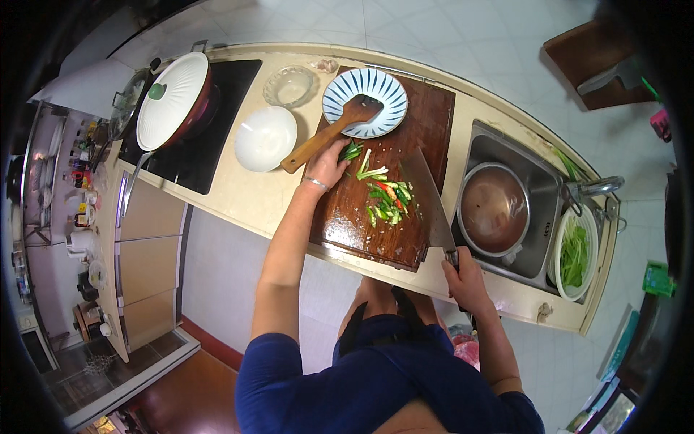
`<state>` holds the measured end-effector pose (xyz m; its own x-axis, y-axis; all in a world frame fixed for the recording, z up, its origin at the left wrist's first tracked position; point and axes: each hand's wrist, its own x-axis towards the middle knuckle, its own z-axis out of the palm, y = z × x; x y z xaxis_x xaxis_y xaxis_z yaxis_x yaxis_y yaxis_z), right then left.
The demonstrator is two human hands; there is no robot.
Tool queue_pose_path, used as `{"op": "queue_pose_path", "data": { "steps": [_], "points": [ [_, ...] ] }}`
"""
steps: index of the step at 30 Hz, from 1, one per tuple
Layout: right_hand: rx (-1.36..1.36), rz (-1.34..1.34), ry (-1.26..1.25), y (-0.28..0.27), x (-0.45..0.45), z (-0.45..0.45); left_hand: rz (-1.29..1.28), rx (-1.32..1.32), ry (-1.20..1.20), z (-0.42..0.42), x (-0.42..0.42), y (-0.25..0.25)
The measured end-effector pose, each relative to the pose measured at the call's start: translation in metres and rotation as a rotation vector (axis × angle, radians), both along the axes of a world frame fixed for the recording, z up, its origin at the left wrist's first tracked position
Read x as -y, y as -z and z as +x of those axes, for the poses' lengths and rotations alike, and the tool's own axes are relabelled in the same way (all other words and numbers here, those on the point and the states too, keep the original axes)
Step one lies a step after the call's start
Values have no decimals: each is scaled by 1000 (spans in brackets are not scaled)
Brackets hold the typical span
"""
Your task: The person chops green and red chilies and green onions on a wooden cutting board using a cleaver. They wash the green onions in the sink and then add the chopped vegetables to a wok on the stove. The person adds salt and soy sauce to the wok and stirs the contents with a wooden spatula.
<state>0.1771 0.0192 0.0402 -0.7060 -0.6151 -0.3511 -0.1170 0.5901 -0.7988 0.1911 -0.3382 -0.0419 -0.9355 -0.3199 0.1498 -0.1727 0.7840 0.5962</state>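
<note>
My right hand [467, 278] grips the handle of a cleaver [434, 203], whose broad blade lies over the right part of a brown wooden cutting board [347, 217]. At the board's upper left, my left hand [327, 164] has its fingers on a small bunch of green scallion pieces [352, 151]. White scallion stalks [371, 168] rest just right of that hand. Sliced green and red chili peppers [389, 200] form a pile between the stalks and the blade. A wooden spatula [331, 133] lies across a blue-striped plate [393, 116], its handle extending left above my left hand.
Left of the board stand a white bowl [265, 139] and a glass bowl [288, 87], with garlic [326, 65] behind. A lidded pan [172, 103] sits on the black cooktop [230, 108]. The sink [537, 157] holds a metal basin [493, 209]; leafy greens [576, 255] fill a white colander [591, 233].
</note>
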Motion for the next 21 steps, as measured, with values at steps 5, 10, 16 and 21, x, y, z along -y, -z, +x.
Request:
{"op": "queue_pose_path", "data": {
  "steps": [5, 10, 16, 21],
  "points": [
    [-4, -3, -3, 3, -3, -2, 277, 96, -37, 2, 11, 8],
    [-92, -28, -33, 12, -7, -2, 318, -53, -24, 26, 40, 13],
    [-129, -54, -62, 14, -7, -1, 252, -118, -350, 50, 26, -7],
    [4, -15, -80, -2, 3, 0, -142, -167, -288, 58, 17, -6]
  ]
}}
